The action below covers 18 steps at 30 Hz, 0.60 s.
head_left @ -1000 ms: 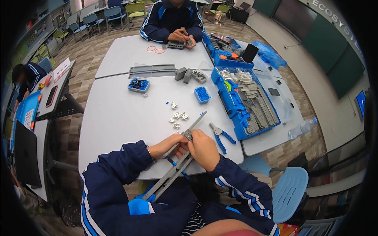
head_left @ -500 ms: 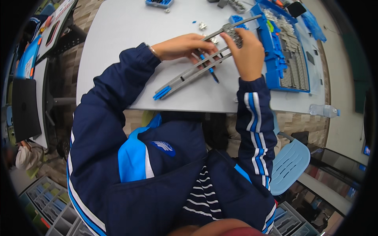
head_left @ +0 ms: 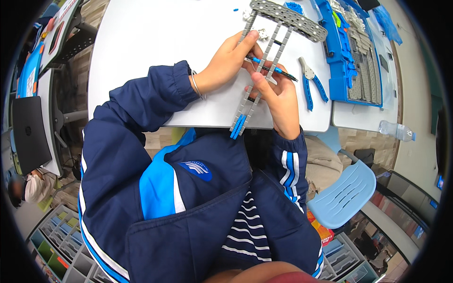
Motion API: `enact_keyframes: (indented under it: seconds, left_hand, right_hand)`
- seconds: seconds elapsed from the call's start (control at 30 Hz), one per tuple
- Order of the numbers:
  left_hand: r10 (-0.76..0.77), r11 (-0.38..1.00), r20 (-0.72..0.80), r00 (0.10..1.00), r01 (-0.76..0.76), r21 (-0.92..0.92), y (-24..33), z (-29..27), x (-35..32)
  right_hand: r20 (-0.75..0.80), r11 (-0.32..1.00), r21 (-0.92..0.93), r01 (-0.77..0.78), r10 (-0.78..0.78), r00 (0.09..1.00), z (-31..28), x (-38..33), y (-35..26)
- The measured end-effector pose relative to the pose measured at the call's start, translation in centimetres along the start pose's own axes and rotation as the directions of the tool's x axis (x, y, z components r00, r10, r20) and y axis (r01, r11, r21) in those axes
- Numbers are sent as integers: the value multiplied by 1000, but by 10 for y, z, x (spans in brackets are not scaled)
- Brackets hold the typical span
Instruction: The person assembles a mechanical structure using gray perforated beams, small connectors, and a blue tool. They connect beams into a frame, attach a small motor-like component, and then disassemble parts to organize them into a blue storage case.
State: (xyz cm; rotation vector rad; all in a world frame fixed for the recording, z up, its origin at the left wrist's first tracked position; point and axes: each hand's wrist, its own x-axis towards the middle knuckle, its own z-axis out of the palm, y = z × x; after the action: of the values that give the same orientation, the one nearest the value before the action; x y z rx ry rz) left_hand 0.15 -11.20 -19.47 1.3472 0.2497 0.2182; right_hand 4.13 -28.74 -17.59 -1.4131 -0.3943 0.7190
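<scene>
A grey frame [head_left: 264,61] of perforated strips lies at the near edge of the white table [head_left: 141,47], just in front of the person. It is two long parallel strips joined at the far end by a wider perforated plate [head_left: 290,19] set crosswise. The strips' near ends carry blue caps [head_left: 237,127] that jut past the table edge, over the lap.

The left hand [head_left: 226,63] is closed on the left strip, thumb and fingers pinching it about halfway along; a thin bracelet [head_left: 196,85] sits on that wrist. The right hand [head_left: 278,99] lies under and beside the right strip, fingers curled around it, and grips a slim blue tool [head_left: 269,67] that crosses both strips at a slant, its tip pointing right. Both arms wear a dark blue jacket [head_left: 155,179] with white stripes and a lighter blue panel.

Just to the right of the hands, pliers [head_left: 311,82] with blue handles lie flat on the table, apart from the frame. Beyond them a blue tray [head_left: 337,52] holds rows of grey parts. A few small white pieces [head_left: 263,33] lie near the plate.

A clear bottle [head_left: 396,130] lies at the right edge of the neighbouring table. A pale blue chair [head_left: 347,188] stands lower right. On the far left a black laptop [head_left: 28,132] sits on another desk.
</scene>
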Motion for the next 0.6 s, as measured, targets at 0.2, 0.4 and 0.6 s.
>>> enact_keyframes:
  seconds: [0.2, 0.4, 0.6]
  left_hand:
    - [-75, 997, 261, 962, 70, 27, 5, -24, 4]
    - [-260, 962, 420, 870, 271, 34, 9, -39, 4]
    - [-225, 929, 507, 832, 340, -144, 0, -47, -7]
  right_hand:
    - [52, 998, -65, -22, 25, 998, 0, 6, 7]
    - [-62, 1000, 0, -29, 29, 998, -1, -3, 12]
    - [73, 983, 18, -180, 178, 981, -5, 3, 11]
